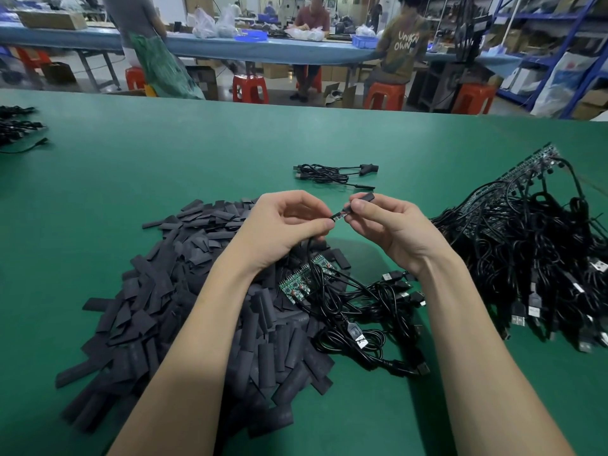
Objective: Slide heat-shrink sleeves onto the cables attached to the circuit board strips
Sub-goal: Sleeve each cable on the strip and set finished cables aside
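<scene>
A short black sleeve [364, 197] is pinched between thumb and fingertips of my right hand [391, 228], held above the middle of the green bench [164, 166]. Its open end faces a small board end [339, 216] that my left hand [289, 225] grips between thumb and curled fingers, the attached cable [309, 255] trailing down out of that hand. Sleeve and board end look to be just meeting; I cannot tell whether the tip is inside yet.

To do this step well, I judge the sleeve mouth should be kept round rather than squashed flat, lined up straight with the board end, and pushed along with small movements while the left hand holds firm close to the tip.

Beneath my wrists lie a green circuit board strip [301, 284] and a tangle of black cables with plugs [371, 311]. To the near left spreads a large pile of loose sleeves [171, 307]. To the right sits a bigger heap of cabled strips [526, 245]. Farther off, one coiled cable set [332, 174] lies alone, and more black cables [19, 126] sit at the far left edge. Beyond the bench, people [403, 47] sit on red stools [250, 88] at a blue table [230, 47].
</scene>
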### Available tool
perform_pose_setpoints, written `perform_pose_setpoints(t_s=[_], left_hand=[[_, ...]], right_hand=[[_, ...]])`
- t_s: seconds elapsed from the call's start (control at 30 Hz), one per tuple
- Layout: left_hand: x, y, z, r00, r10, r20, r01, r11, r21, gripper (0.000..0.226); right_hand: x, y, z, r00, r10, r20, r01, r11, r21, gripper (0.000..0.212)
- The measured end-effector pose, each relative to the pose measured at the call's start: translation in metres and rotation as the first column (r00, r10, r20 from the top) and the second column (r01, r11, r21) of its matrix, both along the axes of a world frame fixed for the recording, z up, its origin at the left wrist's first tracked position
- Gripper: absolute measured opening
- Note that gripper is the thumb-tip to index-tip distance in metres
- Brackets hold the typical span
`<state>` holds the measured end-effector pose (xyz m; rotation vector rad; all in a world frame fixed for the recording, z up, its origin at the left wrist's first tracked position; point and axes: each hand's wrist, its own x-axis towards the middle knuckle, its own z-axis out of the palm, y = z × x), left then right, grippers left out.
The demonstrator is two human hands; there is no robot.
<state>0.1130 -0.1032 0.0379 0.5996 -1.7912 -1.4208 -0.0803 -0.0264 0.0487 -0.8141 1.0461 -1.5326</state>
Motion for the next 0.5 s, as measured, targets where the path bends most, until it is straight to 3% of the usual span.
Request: perform_pose_setpoints(t_s=[0.27,0.5], left_hand=[[-0.0046,0.0011,-0.0039,0.999,0.02,-0.037,-0.023,0.997,-0.077,0.007],[-0.0083,0.0035,-0.005,0.995,0.009,-0.104,-0.012,1.0,-0.022,0.006]], right_hand=[[0.0005,0.0003,-0.0017,0.999,0.008,0.05,-0.008,1.0,-0.011,0.014],[0.0052,-0.0015,-0.0024,0.998,0.046,0.033,-0.045,0.999,-0.028,0.017]])
